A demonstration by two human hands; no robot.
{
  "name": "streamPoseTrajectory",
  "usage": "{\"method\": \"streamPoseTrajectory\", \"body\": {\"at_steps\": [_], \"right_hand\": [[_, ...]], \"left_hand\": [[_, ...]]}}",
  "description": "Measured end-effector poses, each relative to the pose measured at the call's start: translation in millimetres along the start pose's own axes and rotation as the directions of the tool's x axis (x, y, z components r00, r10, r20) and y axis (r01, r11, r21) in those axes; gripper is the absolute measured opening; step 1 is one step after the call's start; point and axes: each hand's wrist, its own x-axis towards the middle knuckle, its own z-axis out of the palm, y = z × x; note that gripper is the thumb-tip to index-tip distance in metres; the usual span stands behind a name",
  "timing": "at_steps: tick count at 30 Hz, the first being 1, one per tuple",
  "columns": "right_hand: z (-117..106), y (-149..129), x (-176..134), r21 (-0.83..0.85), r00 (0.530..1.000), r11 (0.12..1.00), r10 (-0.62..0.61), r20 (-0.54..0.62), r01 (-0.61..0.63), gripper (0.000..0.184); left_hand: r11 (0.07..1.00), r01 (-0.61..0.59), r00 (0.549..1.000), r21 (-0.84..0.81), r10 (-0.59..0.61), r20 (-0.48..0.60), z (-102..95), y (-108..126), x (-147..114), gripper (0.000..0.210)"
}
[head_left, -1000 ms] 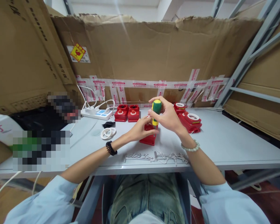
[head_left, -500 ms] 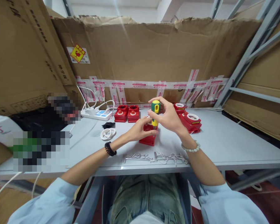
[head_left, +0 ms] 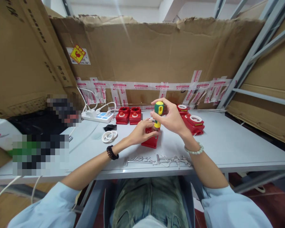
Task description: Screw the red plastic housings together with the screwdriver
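Note:
My right hand is closed around a screwdriver with a green and yellow handle, held nearly upright. Below it stands a red housing, on the table in front of me; the screwdriver's tip is hidden by my fingers. My left hand grips the housing's upper part from the left, fingers over the top and thumb in front. Close to the table's front edge lie several loose screws, and right of them a tangle of white cords.
Two red housings stand at the back, beside a white power strip. More red housings with white rings are at the right. White rings and a black piece lie to the left. A cardboard wall closes off the back.
Both hands keep their hold on the screwdriver and the red housing. The screwdriver handle has turned slightly, and the fingers of my left hand have shifted a little.

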Motion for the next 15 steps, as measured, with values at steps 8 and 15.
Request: {"method": "streamPoseTrajectory", "body": {"at_steps": [8,15], "right_hand": [[-0.9,3.4,1.0,-0.008,1.0,1.0,0.01,0.019,-0.009,0.027],[-1.0,4.3,2.1,-0.014,1.0,1.0,0.002,0.009,-0.002,0.028]], "left_hand": [[0.984,-0.011,0.995,0.177,-0.006,0.095,-1.5,-3.7,-5.3,0.03],[0.944,-0.065,0.975,0.325,-0.009,0.22,-7.2,-0.7,-7.9,0.023]]}}
